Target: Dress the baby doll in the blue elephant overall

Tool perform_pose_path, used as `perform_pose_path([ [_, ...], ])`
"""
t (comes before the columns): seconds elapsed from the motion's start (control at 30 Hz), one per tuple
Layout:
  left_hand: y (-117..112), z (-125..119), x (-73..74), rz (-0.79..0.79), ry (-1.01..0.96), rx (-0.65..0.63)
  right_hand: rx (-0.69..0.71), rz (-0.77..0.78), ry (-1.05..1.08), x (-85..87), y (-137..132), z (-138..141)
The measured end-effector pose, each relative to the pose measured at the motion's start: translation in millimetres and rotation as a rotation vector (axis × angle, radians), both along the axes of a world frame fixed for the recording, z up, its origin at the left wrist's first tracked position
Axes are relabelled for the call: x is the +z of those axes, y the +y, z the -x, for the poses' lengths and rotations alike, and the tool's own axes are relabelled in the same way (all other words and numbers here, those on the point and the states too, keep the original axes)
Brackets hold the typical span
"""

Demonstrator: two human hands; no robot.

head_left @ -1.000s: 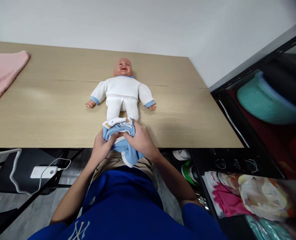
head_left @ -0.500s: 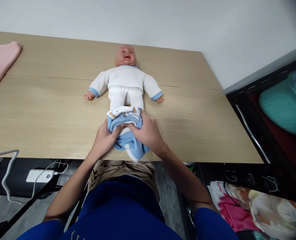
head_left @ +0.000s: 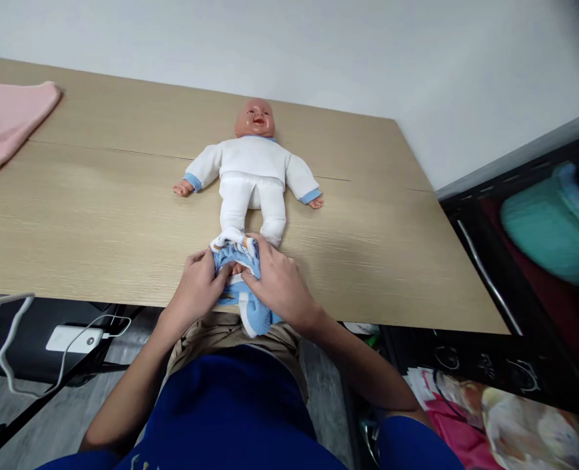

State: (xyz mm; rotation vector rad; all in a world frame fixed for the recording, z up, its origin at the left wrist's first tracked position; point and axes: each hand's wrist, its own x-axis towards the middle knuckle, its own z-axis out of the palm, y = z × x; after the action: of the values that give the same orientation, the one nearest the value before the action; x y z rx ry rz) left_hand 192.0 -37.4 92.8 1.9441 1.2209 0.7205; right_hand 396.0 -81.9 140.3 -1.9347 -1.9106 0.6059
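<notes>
A baby doll [head_left: 253, 156] lies on its back on the table, head toward the wall, in a white long-sleeved top with blue cuffs. Its white legs point toward me. My left hand [head_left: 198, 287] and my right hand [head_left: 282, 281] grip a bunched blue-and-white baby garment [head_left: 257, 313], one on each side, thumbs inside its opening. The garment surrounds the end of the doll's leg at the left of the view, and a bit of the foot shows between my thumbs. The other leg lies beside my right hand, outside the cloth. The garment's lower part hangs over the table's front edge.
A pink cloth [head_left: 10, 124] lies on the table [head_left: 98, 222] at the far left. Below the front edge, a white power bank [head_left: 74, 339] with a cable rests on a black surface. To the right stand a black shelf with a teal container [head_left: 548, 228] and several bags.
Both hands have drawn the garment toward me and over to the doll's leg at the left. The other leg, formerly behind the cloth, now shows beside it. The view has tilted slightly.
</notes>
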Motion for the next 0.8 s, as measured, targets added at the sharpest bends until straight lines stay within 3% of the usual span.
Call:
perform_pose_path([
  [0.27, 3, 9, 1.7, 0.068, -0.193, -0.082, 0.058, -0.059, 0.189, -7.7, 6, -24],
  [0.6, 20, 15, 2.0, 0.124, -0.370, -0.003, 0.187, -0.119, 0.370, -7.6, 32, -41],
  [0.8, 35, 24, 11.2, 0.011, -0.202, -0.032, 0.263, -0.330, 0.405, -15.9, 39, -35],
])
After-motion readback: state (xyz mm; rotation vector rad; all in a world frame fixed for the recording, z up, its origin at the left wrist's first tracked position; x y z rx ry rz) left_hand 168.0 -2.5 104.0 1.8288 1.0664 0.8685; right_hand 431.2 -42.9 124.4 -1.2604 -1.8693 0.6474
